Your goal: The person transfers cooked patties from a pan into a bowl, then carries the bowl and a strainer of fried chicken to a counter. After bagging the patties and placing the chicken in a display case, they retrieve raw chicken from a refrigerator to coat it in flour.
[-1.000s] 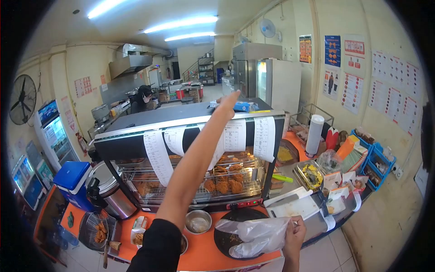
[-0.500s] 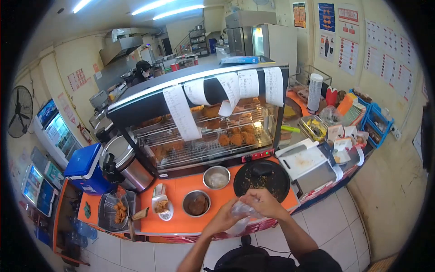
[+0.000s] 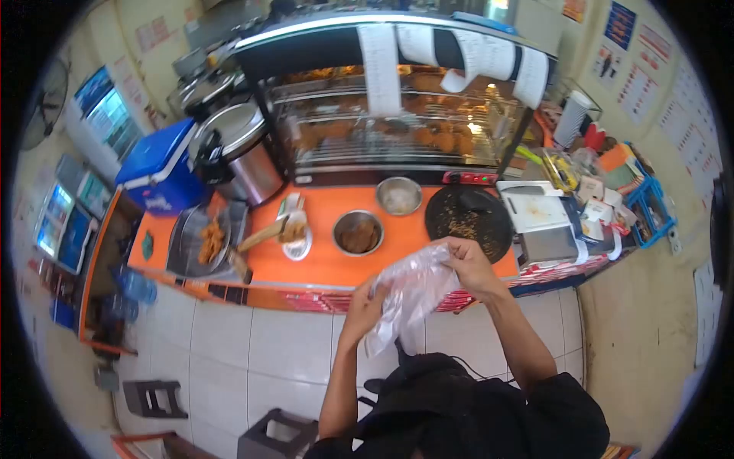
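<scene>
Both my hands hold a clear plastic bag in front of my body, just before the orange counter. My left hand grips the bag's lower left side. At the bag's top right edge my right hand pinches it. The bag hangs crumpled between them and looks empty. On the counter beyond the hands stand a steel bowl with brown contents, a second steel bowl and a round black tray with crumbs.
A glass warmer with fried chicken and paper slips stands behind the counter. To its left are a steel cooker and a blue cooler. A wire basket with fried pieces sits at left; boxes and trays lie at right.
My left arm came down from the top of the warmer and joined my right hand on the bag. The view tilted downward, and the bag is now spread wider between both hands.
</scene>
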{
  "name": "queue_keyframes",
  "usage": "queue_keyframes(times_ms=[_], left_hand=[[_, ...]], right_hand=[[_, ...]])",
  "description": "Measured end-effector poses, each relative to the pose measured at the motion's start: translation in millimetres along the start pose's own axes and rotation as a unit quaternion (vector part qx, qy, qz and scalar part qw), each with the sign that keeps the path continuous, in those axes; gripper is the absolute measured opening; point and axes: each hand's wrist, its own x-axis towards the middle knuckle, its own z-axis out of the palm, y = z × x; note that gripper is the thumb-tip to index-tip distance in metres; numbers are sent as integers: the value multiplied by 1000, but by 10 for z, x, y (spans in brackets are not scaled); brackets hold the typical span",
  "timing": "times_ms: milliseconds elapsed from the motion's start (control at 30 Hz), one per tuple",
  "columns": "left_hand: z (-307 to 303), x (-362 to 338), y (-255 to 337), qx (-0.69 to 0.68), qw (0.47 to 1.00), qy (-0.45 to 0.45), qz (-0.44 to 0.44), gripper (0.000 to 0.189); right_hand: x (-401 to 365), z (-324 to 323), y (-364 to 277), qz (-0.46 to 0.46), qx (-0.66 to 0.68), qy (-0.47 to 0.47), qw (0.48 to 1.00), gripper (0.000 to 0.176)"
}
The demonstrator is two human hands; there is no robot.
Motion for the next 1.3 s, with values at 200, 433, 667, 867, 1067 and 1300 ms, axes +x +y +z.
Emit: queue_keyframes(times_ms=[200, 433, 667, 867, 1067, 1300], left_hand=[[28, -122, 69, 195, 900, 344, 185, 47], [449, -201, 225, 30, 961, 236, 139, 28], [-74, -417, 56, -58, 890, 427, 146, 27], [-515, -959, -211, -70, 871, 447, 191, 41], [-410, -1270, 37, -70, 969, 184, 148, 54], [212, -786, -39, -43, 980, 176, 87, 30]], right_hand=[[224, 172, 110, -43, -21, -15, 999, 14], [75, 716, 170, 69, 57, -126, 988, 17], [207, 400, 269, -46, 76, 6, 996, 26], [57, 279, 41, -55, 61, 20, 996, 21], [55, 155, 244, -32, 54, 44, 997, 22], [-241, 875, 187, 6, -99, -29, 995, 23]])
